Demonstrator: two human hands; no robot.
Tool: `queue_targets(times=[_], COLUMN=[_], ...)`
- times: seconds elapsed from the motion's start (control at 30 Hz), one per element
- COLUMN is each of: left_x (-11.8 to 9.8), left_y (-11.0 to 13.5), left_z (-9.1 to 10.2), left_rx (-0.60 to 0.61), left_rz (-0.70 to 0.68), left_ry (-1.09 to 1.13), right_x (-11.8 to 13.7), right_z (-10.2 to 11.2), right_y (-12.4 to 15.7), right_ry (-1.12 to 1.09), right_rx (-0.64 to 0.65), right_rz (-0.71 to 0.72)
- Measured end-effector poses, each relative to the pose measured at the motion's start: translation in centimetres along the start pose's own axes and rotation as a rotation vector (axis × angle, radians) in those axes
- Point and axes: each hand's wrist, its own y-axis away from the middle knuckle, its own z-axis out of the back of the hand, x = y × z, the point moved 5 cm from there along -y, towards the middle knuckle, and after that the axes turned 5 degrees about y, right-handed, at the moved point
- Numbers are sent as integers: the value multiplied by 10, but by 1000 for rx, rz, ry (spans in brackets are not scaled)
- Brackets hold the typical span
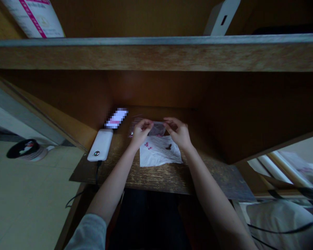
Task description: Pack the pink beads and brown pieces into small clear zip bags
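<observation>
Between my two hands a small clear plastic bag [157,128] is held up by its top edge, with a little pink showing low in it. My left hand [141,131] pinches one top corner, and my right hand [179,132] pinches the other. Beneath them a white tissue [156,158] lies spread on the wooden desk [146,178]. Small pink pieces [147,145] rest on the tissue's left part, and a small dark brown piece [169,147] is on its right. More clear plastic bags [133,125] lie behind my left hand, partly hidden by it.
Left on the desk are a white power bank [101,145] with a black cable [97,173] and a phone with a lit screen [116,118]. A shelf edge [156,57] runs above my hands. A basket [27,150] stands on the floor at left.
</observation>
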Motion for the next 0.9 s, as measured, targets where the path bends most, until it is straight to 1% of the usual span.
queue_targets(times=[0.17, 0.3, 0.4, 0.5, 0.6, 0.73, 0.9], left_x=[-3, -3, -2, -1, -2, -5, -8], left_y=[1, 1, 1, 1, 3, 4, 4], left_z=[2, 5, 6, 2, -5, -9, -7], left_rx=[-10, -35, -44, -12, 55, 121, 124], left_rz=[-1, 21, 36, 73, 100, 71, 23], left_ry=[-5, -17, 18, 70, 83, 42, -40], right_x=[1, 2, -1, -2, 1, 7, 10], right_z=[4, 2, -1, -4, -7, -11, -13], right_y=[-1, 0, 1, 1, 2, 3, 4], right_ry=[11, -15, -44, -71, -78, -54, -37], right_rx=[-23, -4, 15, 17, 24, 35, 19], right_rz=[-10, -8, -15, 1, 34, 61, 64])
